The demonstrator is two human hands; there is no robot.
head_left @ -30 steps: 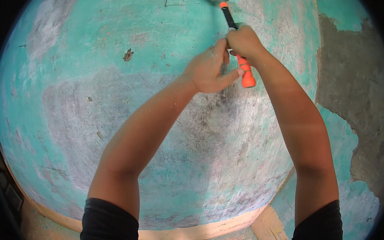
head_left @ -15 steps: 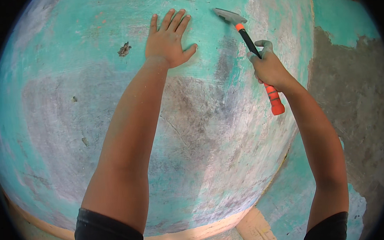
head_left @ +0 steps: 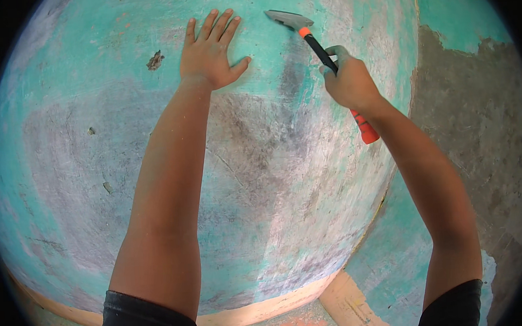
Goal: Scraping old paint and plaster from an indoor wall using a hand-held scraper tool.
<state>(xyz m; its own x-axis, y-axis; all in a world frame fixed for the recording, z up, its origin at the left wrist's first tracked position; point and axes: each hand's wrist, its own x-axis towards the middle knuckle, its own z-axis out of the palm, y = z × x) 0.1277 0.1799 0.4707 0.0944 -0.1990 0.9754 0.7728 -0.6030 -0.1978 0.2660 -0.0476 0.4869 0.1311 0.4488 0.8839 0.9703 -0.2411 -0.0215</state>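
My left hand [head_left: 209, 58] lies flat against a wall [head_left: 241, 229] of worn turquoise paint, its fingers spread and nothing in them. To its right, my right hand [head_left: 352, 82] is wrapped round the handle of a scraper [head_left: 320, 50]. That tool has a grey metal head, a black shaft with an orange collar, and an orange grip end poking out below my hand. Its head is tilted up and left against or close to the turquoise paint; contact is hard to tell. Pale and grey patches show where paint is worn off beneath both hands.
Left of my left hand there is a chipped hole [head_left: 155, 60] in the wall. A second wall [head_left: 471, 110], part bare grey and part turquoise, meets it at a corner on the right. A cream skirting band [head_left: 251, 312] runs along the bottom.
The scraper and my right hand have shifted slightly up and left in view. The whole scene, including my left hand, has also shifted a little left. Both hands keep the same pose.
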